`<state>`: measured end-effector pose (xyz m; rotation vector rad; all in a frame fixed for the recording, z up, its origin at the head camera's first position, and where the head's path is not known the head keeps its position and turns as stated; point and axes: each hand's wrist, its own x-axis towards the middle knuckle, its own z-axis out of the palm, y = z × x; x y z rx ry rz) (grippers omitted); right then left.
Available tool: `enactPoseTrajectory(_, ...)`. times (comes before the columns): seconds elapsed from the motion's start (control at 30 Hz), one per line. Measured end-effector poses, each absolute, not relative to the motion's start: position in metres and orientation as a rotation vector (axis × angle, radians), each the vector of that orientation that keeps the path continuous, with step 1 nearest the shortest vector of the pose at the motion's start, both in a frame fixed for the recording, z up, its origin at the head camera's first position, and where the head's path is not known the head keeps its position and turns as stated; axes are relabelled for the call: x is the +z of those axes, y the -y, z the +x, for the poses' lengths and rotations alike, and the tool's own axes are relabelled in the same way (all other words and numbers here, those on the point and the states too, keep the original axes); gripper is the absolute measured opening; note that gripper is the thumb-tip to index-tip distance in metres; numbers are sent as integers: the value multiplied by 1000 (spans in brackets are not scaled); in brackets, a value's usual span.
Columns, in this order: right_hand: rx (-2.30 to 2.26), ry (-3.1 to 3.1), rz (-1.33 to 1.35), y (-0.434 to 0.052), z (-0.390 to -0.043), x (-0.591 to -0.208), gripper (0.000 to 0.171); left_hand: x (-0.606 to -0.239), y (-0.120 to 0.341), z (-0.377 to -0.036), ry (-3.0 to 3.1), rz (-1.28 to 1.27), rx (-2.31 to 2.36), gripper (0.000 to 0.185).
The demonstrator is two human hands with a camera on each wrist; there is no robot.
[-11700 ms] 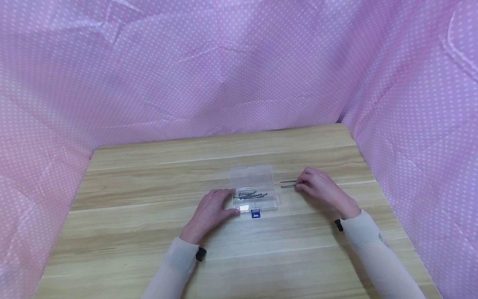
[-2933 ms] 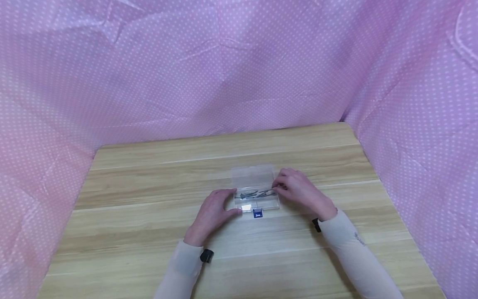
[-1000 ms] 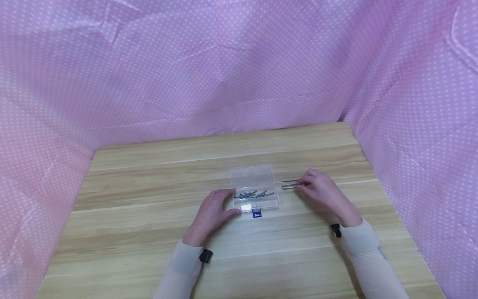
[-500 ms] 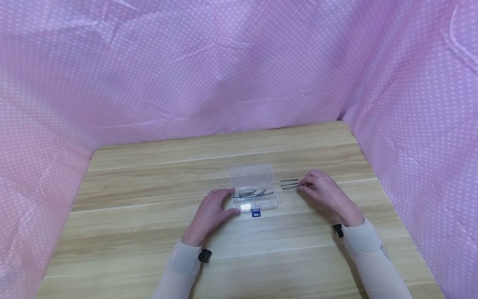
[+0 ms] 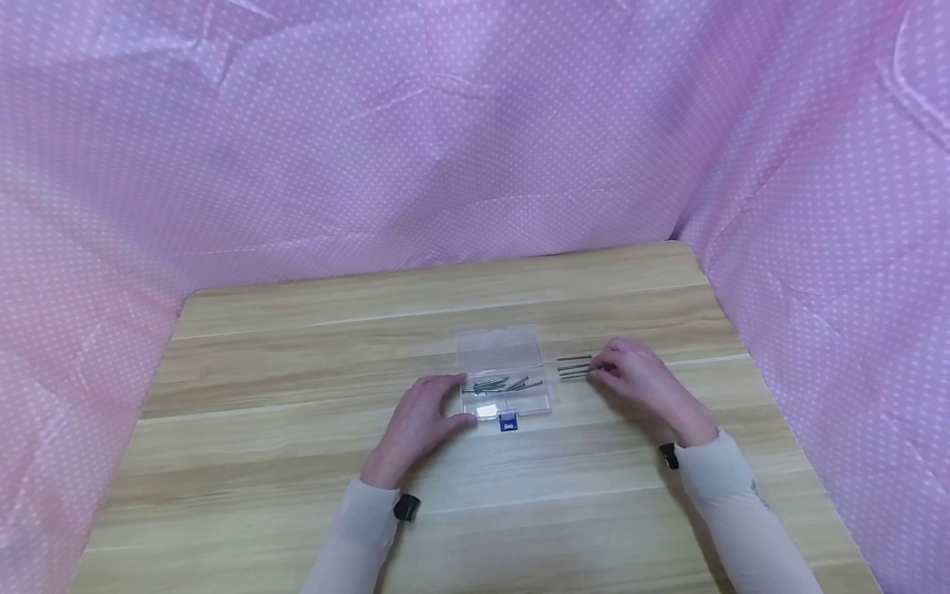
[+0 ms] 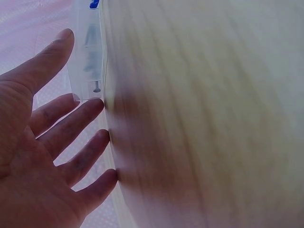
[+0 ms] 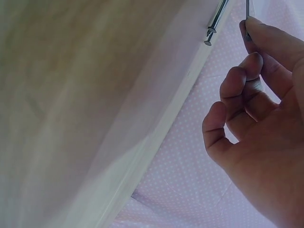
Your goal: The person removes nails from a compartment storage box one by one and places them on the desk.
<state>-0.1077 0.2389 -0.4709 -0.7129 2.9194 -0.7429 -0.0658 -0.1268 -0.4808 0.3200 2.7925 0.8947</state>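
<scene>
In the head view a clear plastic box [image 5: 538,406] lies on the table, its lid [image 5: 500,348] folded back flat. Several steel nails [image 5: 490,386] lie in its rear compartment. My left hand [image 5: 416,425] rests at the box's left end, thumb by the front corner and forefinger by the back one. The left wrist view shows those fingers [image 6: 83,114] spread and nearly straight. To the right of the box, my right hand [image 5: 638,379] pinches a nail [image 7: 247,12] between thumb and forefinger. Two more nails [image 7: 213,29] lie side by side near it on the table.
The box has a blue label [image 5: 508,422] on its front latch. The wood-grain table [image 5: 475,528] ends at the back against a pink dotted cloth [image 5: 416,165], which also hangs along both sides.
Since about three seconds ago my right hand has gone from the box's right end to the nails on the table. Lately it has shifted slightly left. My left hand stays at the box.
</scene>
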Motion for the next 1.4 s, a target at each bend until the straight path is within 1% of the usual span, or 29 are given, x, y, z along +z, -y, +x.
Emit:
enactPoseTrajectory(0.63, -571, -2909, -772, -235, -117, -471, 7, -480, 128, -64, -2788, 312, 916, 74)
enactPoseTrajectory(1.4, -494, -2912, -809, -233, -120, -476, 5, -479, 127, -66, -2787, 322, 915, 72)
